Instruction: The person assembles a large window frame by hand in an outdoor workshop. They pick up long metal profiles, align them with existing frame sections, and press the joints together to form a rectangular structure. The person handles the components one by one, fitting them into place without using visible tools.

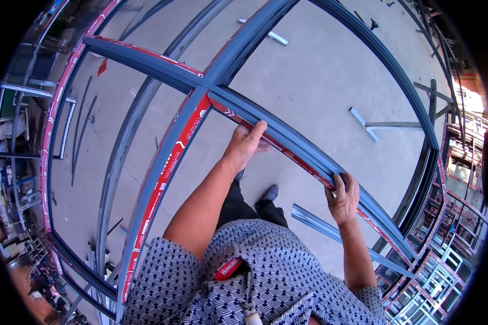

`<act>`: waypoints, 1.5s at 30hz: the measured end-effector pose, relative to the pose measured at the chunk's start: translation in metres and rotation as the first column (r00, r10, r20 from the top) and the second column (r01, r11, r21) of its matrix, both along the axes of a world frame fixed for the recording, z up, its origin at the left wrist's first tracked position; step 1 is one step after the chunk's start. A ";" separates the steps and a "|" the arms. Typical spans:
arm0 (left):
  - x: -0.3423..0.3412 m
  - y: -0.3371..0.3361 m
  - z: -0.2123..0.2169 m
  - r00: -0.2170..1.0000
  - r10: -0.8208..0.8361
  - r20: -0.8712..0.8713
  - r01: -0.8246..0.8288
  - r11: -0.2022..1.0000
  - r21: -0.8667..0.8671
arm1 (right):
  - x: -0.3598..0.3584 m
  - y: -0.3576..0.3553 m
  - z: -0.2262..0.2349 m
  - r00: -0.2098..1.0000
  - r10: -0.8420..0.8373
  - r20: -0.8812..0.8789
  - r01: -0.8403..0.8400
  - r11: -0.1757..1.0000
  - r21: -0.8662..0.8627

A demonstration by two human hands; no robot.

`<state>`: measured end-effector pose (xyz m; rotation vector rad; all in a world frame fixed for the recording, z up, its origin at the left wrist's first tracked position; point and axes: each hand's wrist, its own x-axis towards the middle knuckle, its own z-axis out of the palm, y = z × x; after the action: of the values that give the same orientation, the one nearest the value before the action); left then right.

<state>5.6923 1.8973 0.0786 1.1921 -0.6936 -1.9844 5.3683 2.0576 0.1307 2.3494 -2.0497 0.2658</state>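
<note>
Currently, the grey crossbar (309, 153) extends rightward from the red-taped mullion (169, 160). The left hand (248, 142), nearer the mullion, and right hand (344, 196), farther out, curl around its edges. Likely stiff and smooth, it suits two spaced grips.

A smooth, pale grey concrete floor (309, 81) spreads below. On it lie two long, thin, dark strips (86, 122) side by side and, near their upper ends, a small bright red scrap (102, 67). A silver metal T-shaped piece (364, 124) rests farther right. A dark blue-grey shoe (270, 193) stands between them, nearer the person.
</note>
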 end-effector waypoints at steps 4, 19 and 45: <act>0.015 -0.009 -0.002 0.998 -0.063 0.019 0.063 0.998 0.008 | 0.002 -0.005 -0.011 1.000 -0.005 0.008 0.004 0.999 0.045; 0.019 -0.009 0.002 0.989 -0.142 -0.030 0.141 0.990 -0.025 | 0.006 -0.011 0.003 0.993 0.067 -0.095 -0.045 0.975 0.219; 0.019 -0.011 0.003 0.986 -0.165 0.025 0.165 0.986 0.024 | 0.046 -0.065 0.000 0.993 0.063 0.099 -0.082 0.977 0.197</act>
<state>5.7112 1.8863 0.0812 1.2101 -0.8086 -2.1203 5.4138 1.9921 0.1310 2.5790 -2.1265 0.1789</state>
